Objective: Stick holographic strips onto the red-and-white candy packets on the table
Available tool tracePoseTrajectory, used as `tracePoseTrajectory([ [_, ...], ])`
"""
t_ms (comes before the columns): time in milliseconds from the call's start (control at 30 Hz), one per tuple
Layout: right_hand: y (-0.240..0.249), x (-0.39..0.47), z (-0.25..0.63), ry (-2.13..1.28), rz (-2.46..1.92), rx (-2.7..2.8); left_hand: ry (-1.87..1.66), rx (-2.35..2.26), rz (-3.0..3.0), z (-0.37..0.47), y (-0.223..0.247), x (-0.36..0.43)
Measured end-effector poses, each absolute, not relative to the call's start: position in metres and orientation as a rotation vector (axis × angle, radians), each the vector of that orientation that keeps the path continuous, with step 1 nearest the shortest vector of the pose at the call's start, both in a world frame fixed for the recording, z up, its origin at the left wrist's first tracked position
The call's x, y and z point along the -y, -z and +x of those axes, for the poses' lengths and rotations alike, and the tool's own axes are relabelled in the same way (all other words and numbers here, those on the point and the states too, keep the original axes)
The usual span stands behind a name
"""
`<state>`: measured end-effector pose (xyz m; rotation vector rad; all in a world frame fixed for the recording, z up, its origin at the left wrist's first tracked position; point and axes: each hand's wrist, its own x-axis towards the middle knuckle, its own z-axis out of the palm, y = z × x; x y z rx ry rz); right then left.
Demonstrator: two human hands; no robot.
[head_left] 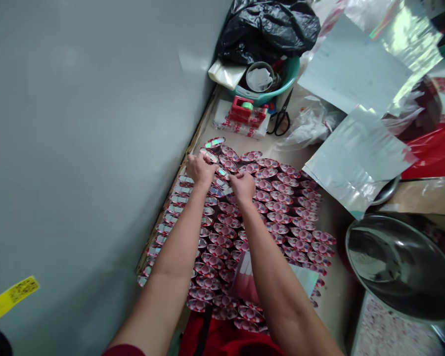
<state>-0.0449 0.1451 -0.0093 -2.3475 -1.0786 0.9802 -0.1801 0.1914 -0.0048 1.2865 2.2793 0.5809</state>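
Note:
Many oval, pink-and-red printed pieces (224, 230) lie overlapping in rows over the tabletop. Those along the left side carry shiny silvery strips (181, 190) on top. My left hand (200, 169), fingers bent and closed, is at the far left part of the rows. Beside it, my right hand (244, 187) pinches low over the rows with its fingertips together. Between the two hands lies an oval piece with a shiny strip (222, 172), close to both sets of fingertips. What exactly each hand grips is too small to make out. A pink-and-white packet (244, 279) rests on the nearer pieces, partly behind my right forearm.
A grey wall (77, 123) borders the table's left edge. At the back are a red tape dispenser (246, 112), black scissors (282, 118), a teal basin (291, 74) and a black plastic bag (269, 29). Silvery bags (359, 158) and a metal bowl (396, 267) are to the right.

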Motion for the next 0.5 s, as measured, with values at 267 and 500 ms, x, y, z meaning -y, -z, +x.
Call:
tracePoseTrajectory([
  [267,0.007,-0.142,-0.035,-1.011,-1.977,0.775,-0.944,-1.597,0.625,-0.168,-0.006,-0.1],
  [500,0.01,-0.143,-0.037,-1.007,-1.914,0.794,-1.078,-1.349,0.212,-0.139,-0.016,-0.086],
])
